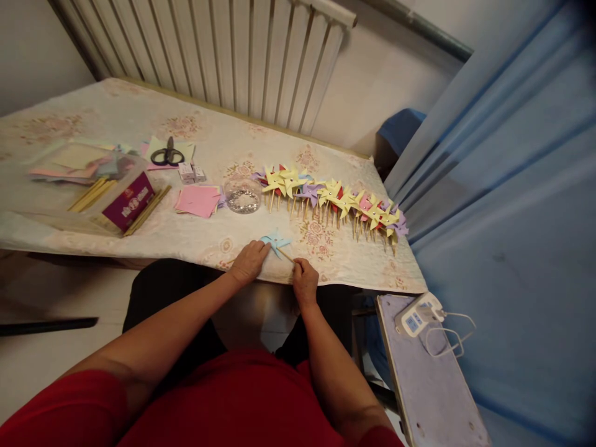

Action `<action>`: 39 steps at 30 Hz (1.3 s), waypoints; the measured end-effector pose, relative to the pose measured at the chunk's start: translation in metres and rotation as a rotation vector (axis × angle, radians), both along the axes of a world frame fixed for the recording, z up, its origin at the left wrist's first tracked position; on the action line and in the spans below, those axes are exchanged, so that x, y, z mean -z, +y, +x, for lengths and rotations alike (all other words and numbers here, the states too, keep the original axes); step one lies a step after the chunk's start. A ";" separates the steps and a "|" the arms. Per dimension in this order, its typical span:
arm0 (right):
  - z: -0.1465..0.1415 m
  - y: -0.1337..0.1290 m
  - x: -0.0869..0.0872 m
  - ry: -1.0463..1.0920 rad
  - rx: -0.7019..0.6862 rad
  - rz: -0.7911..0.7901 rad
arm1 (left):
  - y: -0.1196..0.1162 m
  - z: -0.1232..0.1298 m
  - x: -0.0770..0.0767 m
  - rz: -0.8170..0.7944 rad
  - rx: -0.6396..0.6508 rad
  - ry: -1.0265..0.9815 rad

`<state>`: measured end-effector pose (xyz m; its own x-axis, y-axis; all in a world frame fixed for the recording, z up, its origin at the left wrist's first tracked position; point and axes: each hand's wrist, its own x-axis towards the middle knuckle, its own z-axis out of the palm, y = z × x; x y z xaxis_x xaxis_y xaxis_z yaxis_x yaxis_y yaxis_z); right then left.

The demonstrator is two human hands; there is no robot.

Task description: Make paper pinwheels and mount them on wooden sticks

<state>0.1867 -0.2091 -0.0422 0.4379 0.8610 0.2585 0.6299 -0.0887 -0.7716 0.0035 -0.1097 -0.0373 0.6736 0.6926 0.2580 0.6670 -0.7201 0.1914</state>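
A light blue paper pinwheel (277,241) on a thin wooden stick (285,255) is between my hands at the table's front edge. My left hand (250,261) has its fingers closed on the pinwheel's left side. With closed fingers, my right hand (305,280) grips the lower end of the stick. Behind them stands a round clear dish (243,196) holding small shiny metal pieces. Beside that dish lies a stack of pink paper squares (197,201). A row of finished pinwheels (331,197) in yellow, purple, red and blue stretches to the right.
At the left sits a clear plastic box (56,205) with paper and sticks, a purple label (128,201) on it. Scissors (167,154) lie on paper near small boxes (191,173). A white device (419,315) with a cable rests on a bench (435,388) at right.
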 end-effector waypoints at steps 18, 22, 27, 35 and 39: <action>0.007 -0.004 -0.002 0.034 -0.013 -0.001 | 0.000 0.000 -0.006 -0.022 0.000 -0.016; 0.020 -0.012 -0.008 0.110 0.023 -0.011 | -0.001 -0.005 -0.009 -0.016 -0.003 -0.049; 0.038 -0.026 -0.020 0.204 0.104 0.021 | -0.006 -0.019 -0.022 -0.015 -0.200 0.068; 0.043 -0.028 -0.020 0.277 0.161 0.044 | 0.008 -0.029 -0.037 -0.080 -0.235 0.279; 0.042 -0.030 -0.023 0.290 0.163 0.053 | 0.019 -0.034 -0.042 -0.037 -0.150 0.320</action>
